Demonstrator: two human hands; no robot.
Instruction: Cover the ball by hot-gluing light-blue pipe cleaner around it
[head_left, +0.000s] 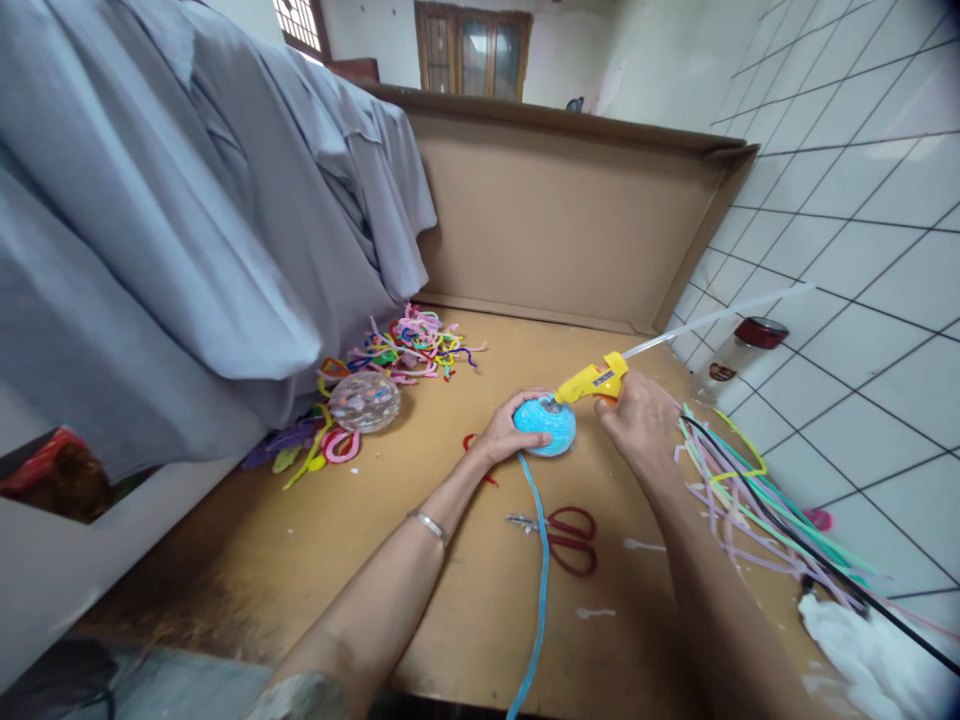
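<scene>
My left hand [510, 430] is closed around a round blue ball [546, 432] wound with blue pipe cleaner. A loose blue strand [541, 580] trails from the ball down over the table's near edge. In my right hand [637, 415] is a yellow hot glue gun [592, 381], its nozzle at the top of the ball; I cannot tell whether it touches. A long clear glue stick [712, 318] sticks out of the gun's back. Below the ball lie red-handled scissors [574, 540], with the blue strand crossing their blades. Another red-handled item is partly hidden behind my left wrist.
Colourful pipe cleaner pieces [412, 345] lie at the back left beside a clear glass bowl [365, 403]. On the right stand a lidded bottle [739, 360] and a bundle of long pipe cleaners [750, 500] with a black cord. A cardboard panel [555, 220] rises behind; grey cloth [247, 200] hangs left.
</scene>
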